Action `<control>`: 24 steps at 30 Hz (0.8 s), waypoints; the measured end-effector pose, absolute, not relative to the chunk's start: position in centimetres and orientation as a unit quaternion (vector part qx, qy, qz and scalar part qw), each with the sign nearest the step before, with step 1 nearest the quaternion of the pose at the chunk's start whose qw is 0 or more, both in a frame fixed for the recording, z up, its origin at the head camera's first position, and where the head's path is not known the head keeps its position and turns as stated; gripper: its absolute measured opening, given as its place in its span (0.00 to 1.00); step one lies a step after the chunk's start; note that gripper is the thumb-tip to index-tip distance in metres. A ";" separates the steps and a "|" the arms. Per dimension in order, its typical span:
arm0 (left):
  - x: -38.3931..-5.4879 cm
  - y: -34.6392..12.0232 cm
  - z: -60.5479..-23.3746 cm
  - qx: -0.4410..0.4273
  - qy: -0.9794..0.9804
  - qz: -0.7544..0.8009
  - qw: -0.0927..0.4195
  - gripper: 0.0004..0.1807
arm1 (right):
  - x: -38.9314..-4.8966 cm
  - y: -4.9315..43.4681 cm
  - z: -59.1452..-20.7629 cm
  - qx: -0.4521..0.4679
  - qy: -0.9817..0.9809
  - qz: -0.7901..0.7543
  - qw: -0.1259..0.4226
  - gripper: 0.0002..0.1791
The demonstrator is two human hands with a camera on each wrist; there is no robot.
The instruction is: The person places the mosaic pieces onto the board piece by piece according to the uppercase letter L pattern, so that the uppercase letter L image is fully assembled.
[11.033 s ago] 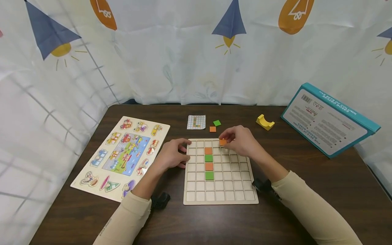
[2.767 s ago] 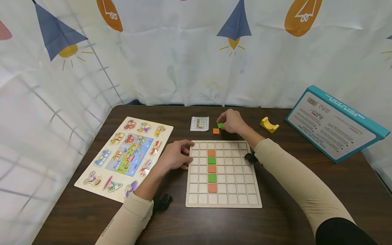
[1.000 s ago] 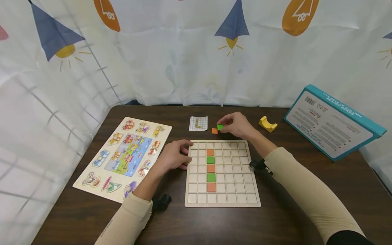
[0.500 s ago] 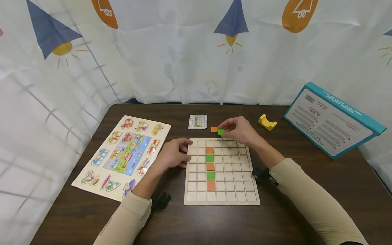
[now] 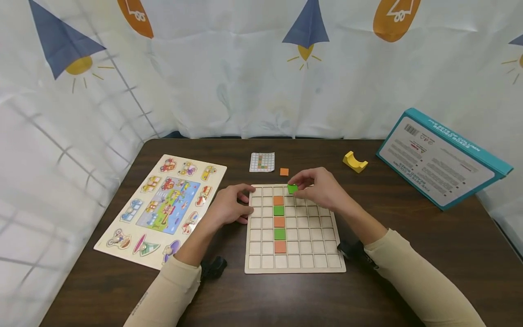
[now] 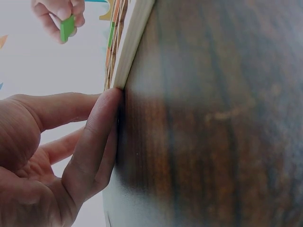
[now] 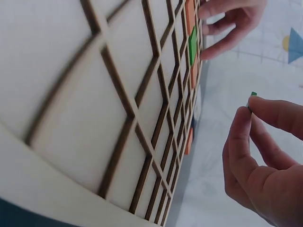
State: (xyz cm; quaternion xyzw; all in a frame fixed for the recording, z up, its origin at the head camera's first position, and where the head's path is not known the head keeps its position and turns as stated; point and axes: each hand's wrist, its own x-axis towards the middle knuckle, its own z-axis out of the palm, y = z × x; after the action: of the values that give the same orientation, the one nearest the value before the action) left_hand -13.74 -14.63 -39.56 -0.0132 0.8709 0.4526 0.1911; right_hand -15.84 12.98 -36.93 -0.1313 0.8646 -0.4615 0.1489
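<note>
A pale wooden grid board [image 5: 308, 262] lies on the table. One of its columns holds several orange and green square tiles, alternating, such as a green tile [image 5: 279, 234] and an orange tile [image 5: 280, 246]. My right hand [image 5: 322, 188] pinches another green tile [image 5: 292, 189] between thumb and fingertips, above the board's far edge; the right wrist view shows this tile [image 7: 254, 93] nearly edge-on. At the board's left edge, my left hand [image 5: 229, 205] touches the rim with its fingers extended, as the left wrist view shows. A loose orange tile [image 5: 284, 171] lies beyond the board.
Behind the board is a small printed grid card [image 5: 262, 162]. A vehicle puzzle board [image 5: 135, 218] lies at the left. A yellow curved block [image 5: 354, 162] and a leaning teal-edged box [image 5: 439, 163] occupy the right side. A patterned curtain [image 5: 245, 81] hangs behind.
A further orange tile has been added to the column since the oldest frame. The right hand has lifted the green tile from beside the loose orange one and brought it nearer, over the board's far edge.
</note>
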 end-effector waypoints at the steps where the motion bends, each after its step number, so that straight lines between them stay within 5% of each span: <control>1: -13.7 -14.6 -39.6 -0.013 0.871 0.453 0.191 0.31 | -15.6 13.0 -36.9 -0.134 0.866 -0.459 0.149 0.13; 24: -13.7 -14.8 -39.9 0.003 0.868 0.463 0.178 0.31 | -11.9 13.1 -37.6 -0.165 0.877 -0.421 0.163 0.12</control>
State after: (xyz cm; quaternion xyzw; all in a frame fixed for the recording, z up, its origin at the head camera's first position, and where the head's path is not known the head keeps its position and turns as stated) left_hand -13.72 -14.78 -39.89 0.0029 0.8681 0.4632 0.1783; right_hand -11.87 13.09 -37.61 -0.1650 0.8770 -0.4210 0.1627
